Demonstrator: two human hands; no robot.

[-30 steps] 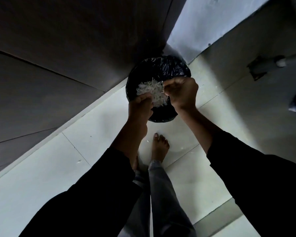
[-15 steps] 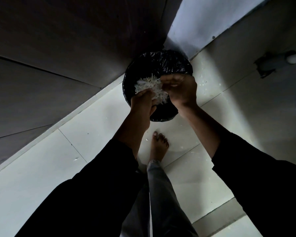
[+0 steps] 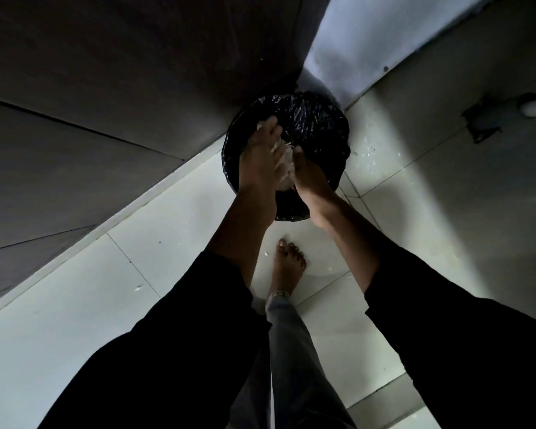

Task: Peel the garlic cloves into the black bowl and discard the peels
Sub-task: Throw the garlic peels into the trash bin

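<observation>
A round bin lined with a black plastic bag (image 3: 319, 125) stands on the floor against the wall corner. Both my hands are over its opening. A pale wad of garlic peels (image 3: 284, 171) is squeezed between them. My left hand (image 3: 260, 159) lies with its fingers stretched out, its palm pressing the peels from the left. My right hand (image 3: 310, 178) cups the peels from the right, and its fingers are mostly hidden behind the hand. The black bowl and the garlic cloves are out of view.
Dark wall panels (image 3: 106, 103) rise on the left and a pale wall (image 3: 369, 41) behind the bin. My bare foot (image 3: 287, 264) stands on the light floor tiles just in front of the bin. A grey pipe fitting (image 3: 492, 116) sits on the floor at the right.
Both hands have dropped lower into the bin's mouth. The peels, held up as a loose bunch before, are now pressed between the hands, and my left fingers have straightened.
</observation>
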